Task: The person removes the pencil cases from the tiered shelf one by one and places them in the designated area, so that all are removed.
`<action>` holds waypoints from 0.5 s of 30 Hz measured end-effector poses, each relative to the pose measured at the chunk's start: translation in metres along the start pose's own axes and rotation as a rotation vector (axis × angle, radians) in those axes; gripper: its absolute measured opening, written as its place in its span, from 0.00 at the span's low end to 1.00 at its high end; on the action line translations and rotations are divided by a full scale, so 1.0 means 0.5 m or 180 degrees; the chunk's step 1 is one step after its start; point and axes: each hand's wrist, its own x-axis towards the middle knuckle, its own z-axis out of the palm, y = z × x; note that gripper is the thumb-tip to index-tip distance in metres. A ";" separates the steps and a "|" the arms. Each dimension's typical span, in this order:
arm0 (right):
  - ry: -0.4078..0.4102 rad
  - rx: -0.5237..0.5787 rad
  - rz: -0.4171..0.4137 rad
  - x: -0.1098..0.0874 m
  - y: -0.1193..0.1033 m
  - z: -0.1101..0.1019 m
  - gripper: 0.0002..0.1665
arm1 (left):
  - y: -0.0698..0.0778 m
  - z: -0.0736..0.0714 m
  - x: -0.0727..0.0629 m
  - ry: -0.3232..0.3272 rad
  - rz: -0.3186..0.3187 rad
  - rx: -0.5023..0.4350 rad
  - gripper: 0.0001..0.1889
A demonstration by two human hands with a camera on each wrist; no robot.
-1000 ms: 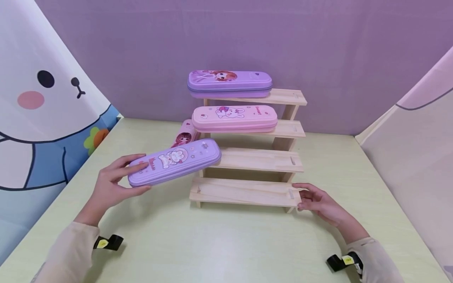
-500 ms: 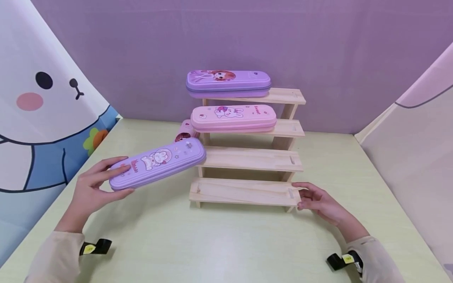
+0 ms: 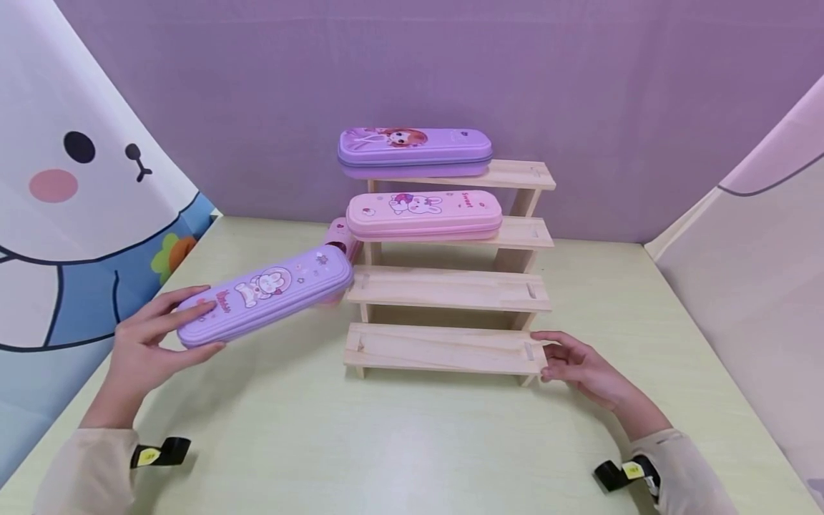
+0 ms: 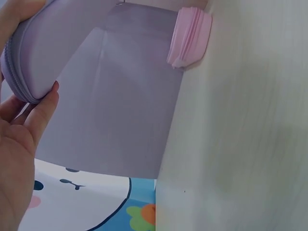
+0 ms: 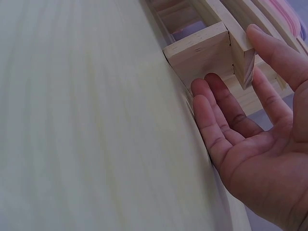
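Observation:
My left hand (image 3: 144, 340) grips the left end of a lilac pencil case (image 3: 296, 280) with a bunny print, thumb at the front and fingers on top. The case is held tilted above the table, its right end close to the stand. In the left wrist view the lilac case (image 4: 65, 41) shows its zip side above the fingers. My right hand (image 3: 586, 370) holds the right end of the lowest step of a four-step wooden stand (image 3: 447, 350). The right wrist view shows thumb and forefinger at that board's end (image 5: 245, 62), the other fingers loosely bent below.
A purple pencil case (image 3: 415, 154) lies on the top step, and a pink bunny case (image 3: 425, 214) on the step below. Another pink case (image 3: 341, 232) lies on the table (image 3: 399, 443) left of the stand, partly hidden. A purple cloth (image 3: 270, 107) hangs behind.
My left hand has carried the lilac case leftward, away from the stand's steps. My right hand has stayed at the lowest step.

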 end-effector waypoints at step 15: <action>0.0000 0.0000 0.0000 0.000 0.001 -0.002 0.33 | -0.018 -0.009 -0.005 0.0169 -0.0414 0.0099 0.26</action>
